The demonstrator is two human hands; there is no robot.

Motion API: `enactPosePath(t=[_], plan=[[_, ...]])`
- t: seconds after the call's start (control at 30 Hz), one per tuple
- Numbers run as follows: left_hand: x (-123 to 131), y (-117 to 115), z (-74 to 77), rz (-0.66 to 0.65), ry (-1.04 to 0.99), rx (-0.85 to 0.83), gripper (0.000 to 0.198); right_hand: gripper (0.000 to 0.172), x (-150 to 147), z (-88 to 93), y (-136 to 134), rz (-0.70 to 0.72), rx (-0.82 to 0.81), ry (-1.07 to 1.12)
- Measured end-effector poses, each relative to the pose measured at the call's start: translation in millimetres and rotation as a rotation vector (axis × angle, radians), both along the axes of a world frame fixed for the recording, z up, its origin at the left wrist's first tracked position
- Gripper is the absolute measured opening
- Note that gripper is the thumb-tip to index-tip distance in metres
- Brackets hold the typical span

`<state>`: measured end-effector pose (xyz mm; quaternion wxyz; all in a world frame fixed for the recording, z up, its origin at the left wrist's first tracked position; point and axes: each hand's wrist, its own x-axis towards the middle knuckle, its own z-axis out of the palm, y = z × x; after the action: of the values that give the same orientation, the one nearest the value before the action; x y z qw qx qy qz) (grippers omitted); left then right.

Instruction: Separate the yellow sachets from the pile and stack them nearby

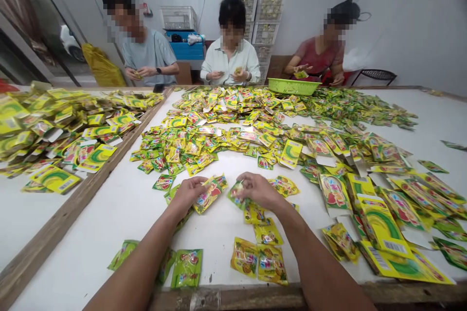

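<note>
My left hand point(188, 198) grips a small yellow carton point(208, 198) printed with red fruit and bright lettering, tilted above the white table. A hand's width to its right, my right hand point(257, 189) has its fingers closed on a green sachet point(236, 196). Beneath my right wrist lie yellow sachets point(268, 232) in a row. Nearer the front edge are two more yellow sachets point(244, 257) side by side. Green sachets point(187, 267) lie by my left forearm, which partly covers some of them.
Mixed sachets heap up ahead point(189, 148). Flat yellow cartons point(383, 223) pile at right, and more cartons point(58, 177) lie beyond a wooden strip point(87, 192) at left. A green basket point(294, 86) stands at the far edge. Three people sit opposite, handling packets.
</note>
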<state>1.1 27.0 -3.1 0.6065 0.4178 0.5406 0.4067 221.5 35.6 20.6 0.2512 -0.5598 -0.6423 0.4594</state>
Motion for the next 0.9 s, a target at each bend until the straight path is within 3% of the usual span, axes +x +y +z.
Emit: enactPosePath(t=[0.13, 0.37, 0.57, 0.73, 0.9], plan=[[5.6, -5.9, 9.5, -0.121, -0.154, -0.026, 0.044, 0.033, -8.3, -9.8, 7.6, -0.194, 0.097, 0.367], [9.4, -9.5, 15.9, -0.138, -0.254, -0.003, 0.042, 0.025, -21.3, -17.4, 1.5, -0.200, 0.243, 0.144], [11.3, -11.4, 12.0, -0.080, -0.225, 0.048, 0.037, 0.027, -15.9, -8.6, 2.2, -0.105, 0.089, 0.159], [13.4, -12.2, 9.0, -0.162, -0.060, 0.105, 0.035, 0.011, -21.3, -9.9, -0.7, 0.007, 0.043, 0.071], [14.0, -8.2, 9.9, -0.087, -0.184, 0.032, 0.036, 0.018, -20.8, -5.0, -1.8, -0.083, 0.061, 0.263]])
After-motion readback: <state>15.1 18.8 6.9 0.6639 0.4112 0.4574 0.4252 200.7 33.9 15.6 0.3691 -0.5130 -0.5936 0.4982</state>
